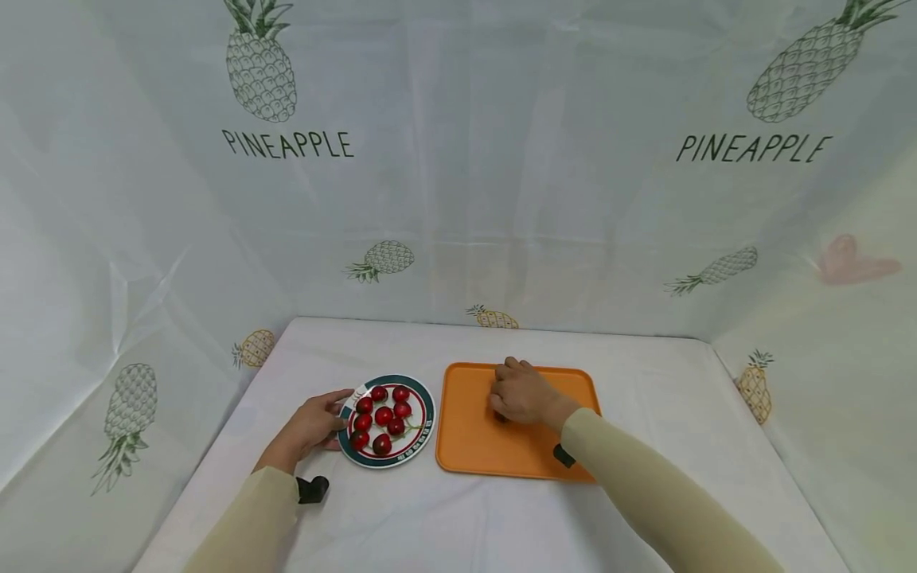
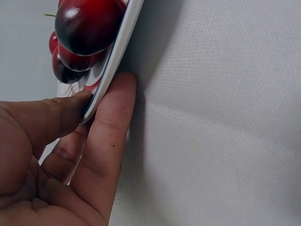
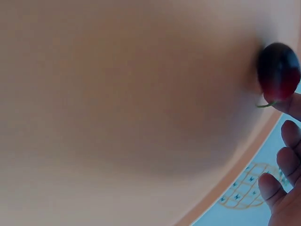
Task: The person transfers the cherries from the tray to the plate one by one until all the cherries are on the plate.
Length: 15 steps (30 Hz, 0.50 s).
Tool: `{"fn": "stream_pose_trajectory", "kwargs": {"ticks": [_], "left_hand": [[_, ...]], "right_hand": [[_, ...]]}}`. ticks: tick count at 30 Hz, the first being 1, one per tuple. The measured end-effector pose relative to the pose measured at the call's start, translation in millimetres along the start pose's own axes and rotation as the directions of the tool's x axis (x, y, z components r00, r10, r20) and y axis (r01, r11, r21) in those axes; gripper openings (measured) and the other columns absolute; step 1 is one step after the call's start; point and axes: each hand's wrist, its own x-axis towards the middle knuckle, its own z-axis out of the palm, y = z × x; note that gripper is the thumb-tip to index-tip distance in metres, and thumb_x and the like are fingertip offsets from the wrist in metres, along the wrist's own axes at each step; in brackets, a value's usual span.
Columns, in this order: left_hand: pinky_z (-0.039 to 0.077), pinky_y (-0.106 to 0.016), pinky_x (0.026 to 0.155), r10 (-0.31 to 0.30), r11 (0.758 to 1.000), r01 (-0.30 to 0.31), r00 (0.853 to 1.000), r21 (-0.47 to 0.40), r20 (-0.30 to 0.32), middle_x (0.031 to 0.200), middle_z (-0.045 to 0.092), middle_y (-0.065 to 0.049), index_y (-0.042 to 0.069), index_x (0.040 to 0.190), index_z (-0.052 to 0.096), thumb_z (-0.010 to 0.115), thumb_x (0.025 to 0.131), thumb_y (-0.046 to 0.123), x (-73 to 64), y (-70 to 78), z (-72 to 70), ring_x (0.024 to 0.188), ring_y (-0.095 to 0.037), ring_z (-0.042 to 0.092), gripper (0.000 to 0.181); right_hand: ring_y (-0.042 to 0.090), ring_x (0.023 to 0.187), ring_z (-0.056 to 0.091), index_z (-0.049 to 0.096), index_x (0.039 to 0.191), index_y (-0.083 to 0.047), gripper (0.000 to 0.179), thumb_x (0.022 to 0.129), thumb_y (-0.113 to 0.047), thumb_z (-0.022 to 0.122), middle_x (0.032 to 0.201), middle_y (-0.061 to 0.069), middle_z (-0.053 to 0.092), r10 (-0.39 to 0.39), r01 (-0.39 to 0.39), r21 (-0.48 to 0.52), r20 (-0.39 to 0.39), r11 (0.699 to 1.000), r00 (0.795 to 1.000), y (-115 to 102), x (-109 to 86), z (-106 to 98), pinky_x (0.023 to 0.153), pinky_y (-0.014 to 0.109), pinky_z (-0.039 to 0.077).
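Note:
A white plate with a dark green patterned rim (image 1: 427,430) carries several dark red cherries (image 1: 383,415). At its left edge my left hand (image 1: 310,427) pinches the rim, thumb (image 2: 61,115) on top and fingers underneath. Over the orange tray (image 1: 466,450) is my right hand (image 1: 526,394), holding one dark red cherry (image 3: 279,71) with a short green stem close to the tray's surface. In the right wrist view one finger touches this cherry and the other fingers are spread apart; the thumb is out of sight.
Both the plate and the tray are on a white cloth-covered table (image 1: 372,525), side by side with a narrow gap. A pale curtain (image 1: 458,183) printed with pineapples hangs behind and along the sides. Each wrist wears a small black camera mount (image 1: 313,489).

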Motion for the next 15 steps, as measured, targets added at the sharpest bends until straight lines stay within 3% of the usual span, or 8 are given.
{"fn": "stream_pose_trajectory", "kwargs": {"ticks": [7, 15], "left_hand": [[0.064, -0.032, 0.071, 0.0, 1.0, 0.0, 1.0, -0.004, 0.0, 0.144, 0.049, -0.028, 0.014, 0.161, 0.045, 0.065, 0.097, -0.002, 1.9, -1.9, 0.7, 0.086, -0.023, 0.065, 0.068], [0.064, -0.034, 0.07, 0.01, 1.0, -0.01, 1.0, -0.014, 0.012, 0.142, 0.049, -0.03, 0.012, 0.161, 0.044, 0.064, 0.098, -0.004, 1.8, -3.0, 0.1, 0.082, -0.023, 0.066, 0.068]], "right_hand": [[0.021, 0.093, 0.04, 0.073, 0.095, -0.016, 0.029, 0.106, -0.025, 0.048, 0.099, 0.0, 0.054, 0.046, -0.046, 0.05, 0.004, 0.998, 0.999, 12, -20.6, -1, 0.085, 0.038, 0.039], [0.025, 0.097, 0.046, 0.074, 0.114, -0.008, 0.025, 0.097, -0.024, 0.065, 0.108, 0.005, 0.06, 0.007, -0.007, -0.03, -0.031, 1.0, 0.999, 21, -45.2, 8, 0.094, 0.043, 0.049]]}}
